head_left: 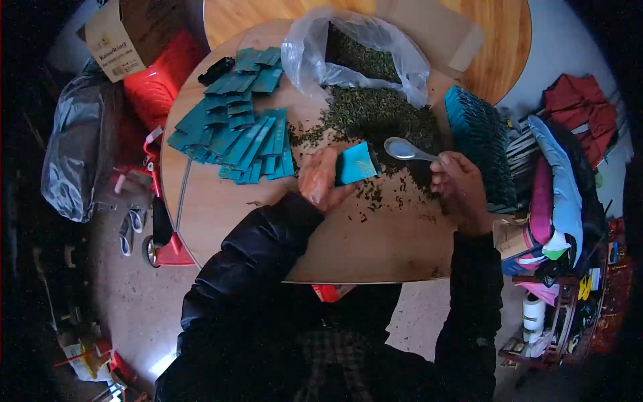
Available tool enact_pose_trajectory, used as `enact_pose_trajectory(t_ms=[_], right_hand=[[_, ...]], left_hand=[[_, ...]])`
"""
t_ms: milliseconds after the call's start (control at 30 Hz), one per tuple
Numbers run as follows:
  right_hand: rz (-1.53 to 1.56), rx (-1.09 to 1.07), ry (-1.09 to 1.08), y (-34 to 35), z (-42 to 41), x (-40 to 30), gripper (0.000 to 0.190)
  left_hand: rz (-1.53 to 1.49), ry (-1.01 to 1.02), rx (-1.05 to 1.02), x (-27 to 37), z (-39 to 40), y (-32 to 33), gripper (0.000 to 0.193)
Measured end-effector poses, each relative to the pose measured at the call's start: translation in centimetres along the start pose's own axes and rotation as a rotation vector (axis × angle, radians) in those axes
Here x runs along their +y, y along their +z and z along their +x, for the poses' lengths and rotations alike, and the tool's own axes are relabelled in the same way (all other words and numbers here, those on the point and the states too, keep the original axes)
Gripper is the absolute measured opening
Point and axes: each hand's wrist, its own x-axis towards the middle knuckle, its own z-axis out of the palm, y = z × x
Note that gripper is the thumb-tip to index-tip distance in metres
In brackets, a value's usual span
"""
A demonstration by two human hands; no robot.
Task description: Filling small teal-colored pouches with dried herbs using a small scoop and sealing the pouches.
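Observation:
My left hand (324,181) holds a small teal packet (357,165) just over the wooden tabletop, its printed side facing up. In my right hand (459,183) is a spoon (403,149), gripped by the handle, with its bowl pointing left toward the packet. The bowl looks pale, and I cannot tell whether anything lies in it. Beyond both hands spreads a heap of dried green tea leaves (379,113), spilling from a clear plastic bag (306,55). Loose bits of leaf (374,196) are scattered below the packet.
Many teal packets (241,135) lie fanned at the left, beside a black object (216,70). A dense row of teal packets (479,145) lines the right side. Cardboard (432,30) rests behind the bag. Folded clothes (557,181) are piled right of the round table (371,256).

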Motion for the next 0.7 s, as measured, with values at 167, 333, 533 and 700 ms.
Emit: enact_pose_trajectory(t_ms=[167,333,533,700], right_hand=[[-0.327,-0.018,-0.123,-2.9,0.6,1.2,0.016],[-0.962,-0.027,-0.528,-3.0,1.1,4.1,0.017],[-0.982,0.133,-0.661,-1.3,2.2,5.3,0.015],[-1.073,0.206,-0.828,-2.0,1.1,5.1,0.014]], left_hand=[[-0.004,-0.025,-0.009,-0.3,0.0,-0.3,0.064],[0.076,0.01,0.013,0.8,0.2,-0.6,0.064],[0.055,0.023,-0.001,-0.5,0.0,0.0,0.066],[0.096,0.013,-0.014,-0.3,-0.1,-0.1,0.064]])
